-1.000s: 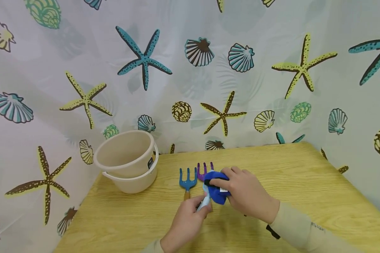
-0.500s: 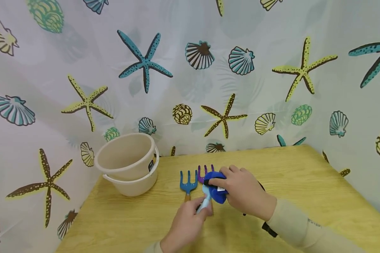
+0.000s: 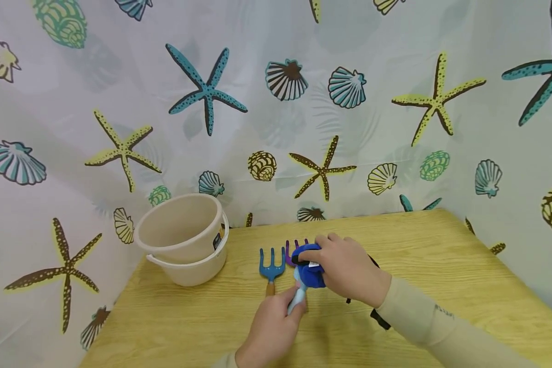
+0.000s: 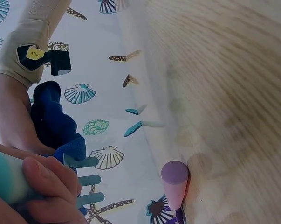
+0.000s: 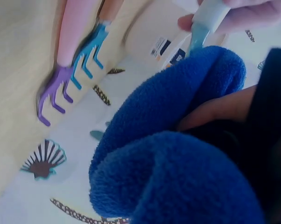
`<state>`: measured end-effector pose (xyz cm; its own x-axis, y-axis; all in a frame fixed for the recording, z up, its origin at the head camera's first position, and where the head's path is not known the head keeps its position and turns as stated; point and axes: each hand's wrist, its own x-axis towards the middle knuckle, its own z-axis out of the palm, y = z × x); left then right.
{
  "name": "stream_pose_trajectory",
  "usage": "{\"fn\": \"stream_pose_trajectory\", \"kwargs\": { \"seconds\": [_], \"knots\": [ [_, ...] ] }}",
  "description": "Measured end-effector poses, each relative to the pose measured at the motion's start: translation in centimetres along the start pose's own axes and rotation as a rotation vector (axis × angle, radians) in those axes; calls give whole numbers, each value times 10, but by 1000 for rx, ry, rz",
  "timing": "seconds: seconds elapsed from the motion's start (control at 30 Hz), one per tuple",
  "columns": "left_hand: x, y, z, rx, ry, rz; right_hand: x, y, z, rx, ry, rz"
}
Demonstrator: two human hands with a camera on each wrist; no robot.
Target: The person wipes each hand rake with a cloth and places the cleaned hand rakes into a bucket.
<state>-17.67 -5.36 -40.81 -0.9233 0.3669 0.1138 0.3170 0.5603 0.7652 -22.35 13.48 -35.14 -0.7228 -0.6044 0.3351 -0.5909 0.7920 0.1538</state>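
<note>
My left hand (image 3: 272,323) grips the pale handle of a light blue hand fork (image 3: 297,300), held up above the table. Its light teal tines (image 4: 90,180) point away from that hand in the left wrist view. In my right hand (image 3: 353,270) is a bunched blue cloth (image 3: 312,277), pressed around the fork's head and hiding much of it. Folds of the cloth fill the right wrist view. Behind the hands lie a blue hand fork (image 3: 272,269) with a wooden handle and a purple hand fork (image 5: 61,84) with a pink handle, partly hidden in the head view.
Two nested cream buckets (image 3: 184,246) stand at the table's back left, the upper one tilted. The wooden table (image 3: 423,250) meets a shell-and-starfish curtain (image 3: 377,133) at its back and sides. A black strap (image 3: 380,319) hangs by the right wrist.
My right hand and the cloth have shifted slightly left and up along the fork's head. My left hand keeps its grip on the handle. The forks on the table and the buckets stay put.
</note>
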Motion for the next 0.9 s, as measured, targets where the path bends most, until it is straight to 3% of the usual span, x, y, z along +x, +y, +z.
{"fn": "stream_pose_trajectory", "kwargs": {
  "seconds": [0.13, 0.37, 0.63, 0.8, 0.9],
  "knots": [
    [0, 1, 0, -29, -3, -29, 3, 6, -1, -56, 17, 23],
    [-2, 4, -1, -34, -15, -23, 0, 14, 1, -139, 63, 41],
    [-4, -4, -2, 25, -50, -10, -10, -16, -6, -56, -30, -103],
    [-4, -3, -2, 39, -63, -40, -9, -28, -9, -59, -35, -165],
    [-5, -2, -3, 45, -49, -26, -6, -26, -8, -68, -13, -160]
  ]
}}
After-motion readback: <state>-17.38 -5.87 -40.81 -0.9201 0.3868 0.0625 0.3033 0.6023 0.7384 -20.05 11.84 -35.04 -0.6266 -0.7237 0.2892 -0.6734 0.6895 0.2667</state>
